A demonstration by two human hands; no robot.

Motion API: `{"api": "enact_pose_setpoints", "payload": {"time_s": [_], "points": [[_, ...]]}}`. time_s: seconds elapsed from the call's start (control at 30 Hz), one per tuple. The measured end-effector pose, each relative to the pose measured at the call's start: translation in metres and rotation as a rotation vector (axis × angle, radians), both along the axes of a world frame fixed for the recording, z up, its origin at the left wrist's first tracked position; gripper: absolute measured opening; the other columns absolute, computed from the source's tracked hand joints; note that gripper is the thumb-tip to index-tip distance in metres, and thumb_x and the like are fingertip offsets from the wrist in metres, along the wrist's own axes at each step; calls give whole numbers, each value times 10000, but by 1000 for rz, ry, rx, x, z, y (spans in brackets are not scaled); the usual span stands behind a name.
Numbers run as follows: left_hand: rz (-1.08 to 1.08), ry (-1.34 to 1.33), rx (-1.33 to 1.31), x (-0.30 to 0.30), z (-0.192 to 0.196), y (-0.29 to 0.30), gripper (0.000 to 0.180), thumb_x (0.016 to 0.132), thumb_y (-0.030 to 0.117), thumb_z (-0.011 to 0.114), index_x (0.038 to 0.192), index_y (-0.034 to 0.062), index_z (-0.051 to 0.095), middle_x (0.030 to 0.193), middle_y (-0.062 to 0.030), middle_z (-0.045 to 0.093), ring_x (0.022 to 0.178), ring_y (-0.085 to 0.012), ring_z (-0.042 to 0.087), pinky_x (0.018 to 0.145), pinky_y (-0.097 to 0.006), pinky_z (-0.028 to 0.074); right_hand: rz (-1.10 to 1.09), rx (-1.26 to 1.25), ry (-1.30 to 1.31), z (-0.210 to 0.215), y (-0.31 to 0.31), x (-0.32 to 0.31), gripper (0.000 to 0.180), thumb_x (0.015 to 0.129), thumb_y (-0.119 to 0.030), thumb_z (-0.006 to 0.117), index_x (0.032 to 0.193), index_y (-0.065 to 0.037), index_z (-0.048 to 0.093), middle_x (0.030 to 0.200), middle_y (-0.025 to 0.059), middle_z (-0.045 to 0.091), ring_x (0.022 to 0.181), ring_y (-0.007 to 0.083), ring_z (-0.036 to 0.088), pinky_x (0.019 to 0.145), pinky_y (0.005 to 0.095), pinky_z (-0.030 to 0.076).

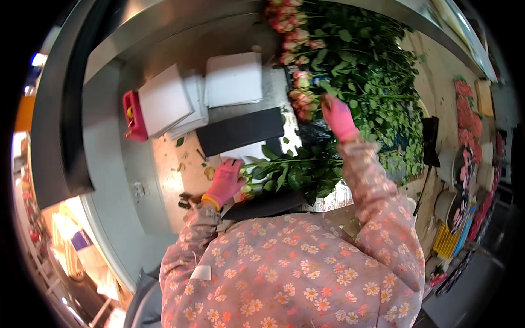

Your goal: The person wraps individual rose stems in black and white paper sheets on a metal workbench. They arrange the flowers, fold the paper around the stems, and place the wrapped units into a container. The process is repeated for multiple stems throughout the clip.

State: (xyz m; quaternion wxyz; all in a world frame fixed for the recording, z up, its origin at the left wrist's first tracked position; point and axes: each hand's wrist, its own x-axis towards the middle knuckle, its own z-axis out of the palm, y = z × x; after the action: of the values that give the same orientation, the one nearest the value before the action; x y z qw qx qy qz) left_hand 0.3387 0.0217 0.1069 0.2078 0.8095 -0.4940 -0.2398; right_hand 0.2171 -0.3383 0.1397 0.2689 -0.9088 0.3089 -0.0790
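My left hand (223, 185), in a pink glove with dark fingertips and a yellow cuff, curls around the head end of a few leafy roses (295, 174) lying across the table before me. The blooms are mostly hidden by the hand; one pale bud shows just below it. Farther off and to the right, my right hand (340, 117), also pink-gloved, reaches into a large pile of roses (302, 101) with pink and cream heads. Its fingers are bunched at the stems right beside the heads, slightly blurred; the stem between them is hardly visible.
White sheets (234, 79) lie in stacks at the back left, next to a pink holder (134, 116). A black block (240, 131) sits in front of them. Leaf scraps litter the tabletop (169, 164). A raised metal edge (180, 27) borders the back. Coral-coloured flowers (468, 109) stand far right.
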Motion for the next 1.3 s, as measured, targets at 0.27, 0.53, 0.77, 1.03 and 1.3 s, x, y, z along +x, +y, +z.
{"api": "enact_pose_setpoints", "payload": {"time_s": [0.27, 0.53, 0.77, 1.03, 1.3], "points": [[-25, -5, -55, -5, 2, -5, 520, 681, 171, 689, 1147, 56, 487, 1092, -153, 512, 1010, -345, 508, 862, -420, 427, -20, -180, -148, 18, -27, 18, 236, 794, -214, 555, 998, -97, 567, 989, 120, 568, 942, 289, 569, 783, 408, 462], [128, 175, -58, 5, -23, 8, 541, 651, 193, 738, 1116, 60, 496, 1068, -190, 521, 1021, -358, 513, 882, -420, 419, -102, 210, -745, 271, 32, -97, 259, 825, -77, 633, 1052, 34, 576, 977, 120, 639, 864, 201, 619, 711, 278, 496], [59, -184, -63, -17, -2, 15, 517, 741, 287, 646, 1174, 58, 481, 1103, -156, 515, 1006, -320, 516, 846, -412, 428, 873, -222, 72, 89, 151, 2, 85, 866, -178, 517, 937, -131, 521, 751, 89, 585, 660, 287, 618, 518, 390, 473], [180, -224, -29, -35, -4, 24, 473, 777, 254, 624, 1202, 102, 483, 1138, -130, 510, 987, -302, 530, 826, -399, 446, 744, -206, 100, -74, 182, 54, 176, 876, -260, 478, 987, -129, 518, 827, 122, 616, 760, 314, 633, 628, 458, 488], [2, -295, 9, -10, 12, 8, 558, 698, 291, 681, 1188, 98, 500, 1189, -131, 494, 1113, -311, 471, 890, -416, 427, 763, -295, 214, -80, 189, 57, 144, 822, -185, 466, 943, -148, 535, 788, 97, 609, 697, 239, 653, 491, 417, 477]]}}
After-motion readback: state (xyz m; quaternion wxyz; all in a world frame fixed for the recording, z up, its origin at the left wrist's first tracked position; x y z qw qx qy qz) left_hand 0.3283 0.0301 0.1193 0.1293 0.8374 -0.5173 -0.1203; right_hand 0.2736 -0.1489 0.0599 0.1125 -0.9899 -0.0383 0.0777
